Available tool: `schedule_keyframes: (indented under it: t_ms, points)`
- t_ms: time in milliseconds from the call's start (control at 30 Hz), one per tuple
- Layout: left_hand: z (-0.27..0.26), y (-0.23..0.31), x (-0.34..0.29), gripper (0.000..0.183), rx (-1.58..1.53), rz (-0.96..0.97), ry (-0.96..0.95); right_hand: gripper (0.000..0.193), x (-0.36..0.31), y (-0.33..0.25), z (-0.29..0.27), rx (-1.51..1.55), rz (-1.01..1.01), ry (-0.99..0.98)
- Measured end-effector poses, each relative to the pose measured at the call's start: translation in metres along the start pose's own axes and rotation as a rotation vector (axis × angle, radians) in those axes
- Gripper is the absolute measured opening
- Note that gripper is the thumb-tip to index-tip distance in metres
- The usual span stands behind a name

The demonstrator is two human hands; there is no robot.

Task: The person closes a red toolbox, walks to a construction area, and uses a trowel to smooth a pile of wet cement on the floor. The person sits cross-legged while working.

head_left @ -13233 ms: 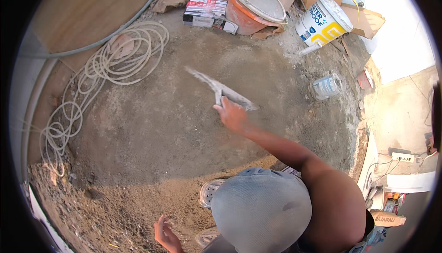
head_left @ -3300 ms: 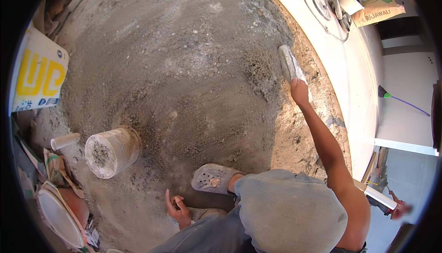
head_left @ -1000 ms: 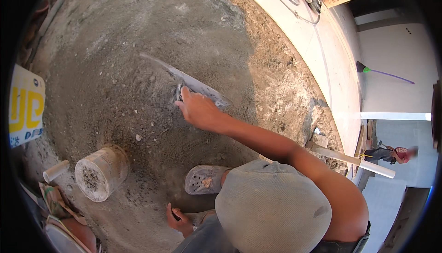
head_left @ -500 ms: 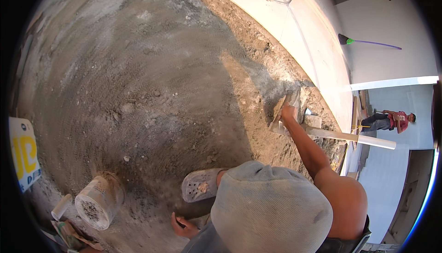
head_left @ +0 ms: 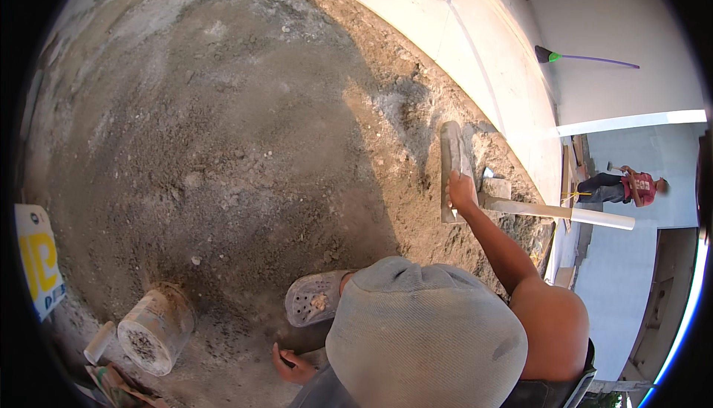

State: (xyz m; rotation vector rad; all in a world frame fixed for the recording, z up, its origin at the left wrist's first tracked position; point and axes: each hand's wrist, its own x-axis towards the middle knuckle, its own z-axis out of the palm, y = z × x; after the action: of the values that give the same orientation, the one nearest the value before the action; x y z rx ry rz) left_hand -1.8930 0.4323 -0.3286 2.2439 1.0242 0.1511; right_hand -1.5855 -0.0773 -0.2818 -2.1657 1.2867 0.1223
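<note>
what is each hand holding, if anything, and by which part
The right hand grips the trowel around the middle of its upper side; nothing shows in the left hand.

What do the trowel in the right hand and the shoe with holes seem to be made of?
The trowel is probably metal, dull and smeared grey, with a flat, straight-edged blade. The shoe looks like moulded foam or rubber, matte, pierced by round holes.

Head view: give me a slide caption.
Right hand grips a trowel over sunlit ground; left hand is near a clog.

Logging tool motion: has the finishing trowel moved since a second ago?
Yes: the finishing trowel has moved rightward, much closer to the white pipe.
</note>
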Motion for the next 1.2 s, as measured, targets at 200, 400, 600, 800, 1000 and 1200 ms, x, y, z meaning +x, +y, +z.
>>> schedule_keyframes:
  t_ms: [200, 400, 600, 800, 1000, 1200]
  points:
    - [0.006, 0.007, 0.002, 0.042, 0.017, 0.004, 0.059, 0.036, 0.020, -0.023, 0.009, 0.904, 0.165, 0.094]
    - [0.000, 0.005, 0.003, 0.043, -0.040, -0.007, -0.009, 0.035, -0.035, -0.048, 0.058, 0.494, 0.022, -0.281]
    - [-0.003, 0.008, 0.005, 0.042, -0.060, 0.028, 0.020, 0.031, -0.037, -0.073, 0.044, 0.882, 0.175, -0.106]
    - [-0.003, 0.020, 0.004, 0.039, -0.060, -0.024, 0.001, 0.034, -0.039, -0.088, 0.078, 0.482, -0.019, -0.319]
    - [-0.007, 0.013, 0.004, 0.038, -0.087, -0.055, 0.006, 0.028, -0.063, -0.123, 0.079, 0.823, 0.139, -0.081]
    - [0.001, 0.003, -0.001, 0.036, -0.068, -0.067, 0.013, 0.029, -0.043, -0.134, 0.080, 0.465, -0.023, -0.419]
